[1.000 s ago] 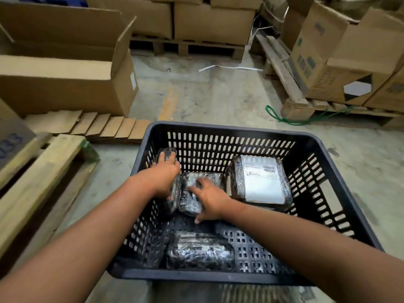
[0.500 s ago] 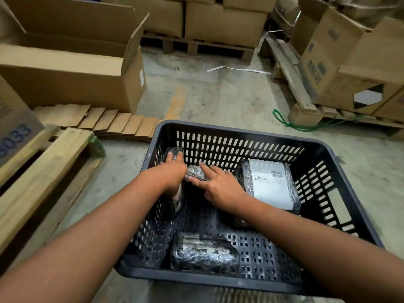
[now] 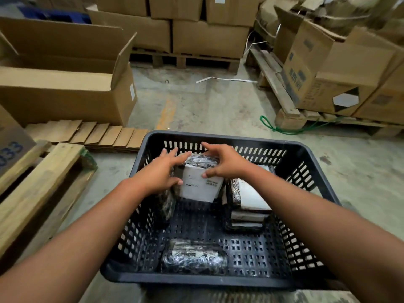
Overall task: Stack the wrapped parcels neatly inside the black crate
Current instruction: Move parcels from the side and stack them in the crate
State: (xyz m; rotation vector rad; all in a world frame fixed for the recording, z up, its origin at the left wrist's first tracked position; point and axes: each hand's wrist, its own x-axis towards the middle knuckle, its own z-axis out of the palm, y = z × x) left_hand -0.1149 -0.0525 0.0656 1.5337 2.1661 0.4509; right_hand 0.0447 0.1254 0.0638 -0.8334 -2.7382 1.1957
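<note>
A black slotted crate (image 3: 317, 162) stands on the concrete floor in front of me. Both hands hold one wrapped parcel with a white label (image 3: 200, 184), tilted up near the crate's far wall: my left hand (image 3: 162, 171) grips its left side, my right hand (image 3: 225, 164) its top right. A dark parcel (image 3: 167, 204) stands against the left wall under my left hand. At the right lies a stack of wrapped parcels (image 3: 249, 202). One black-wrapped parcel (image 3: 194, 259) lies at the near wall.
A wooden pallet (image 3: 37, 189) lies at the left with flattened cardboard (image 3: 91, 134) behind it. An open carton (image 3: 65, 84) stands at the far left. Pallets loaded with cartons (image 3: 328, 68) line the right and back. A green cord (image 3: 282, 127) lies on the floor.
Both hands have lifted a labelled parcel up on edge near the far wall; before, they pressed on parcels lying low in the crate. The camera view has tilted up.
</note>
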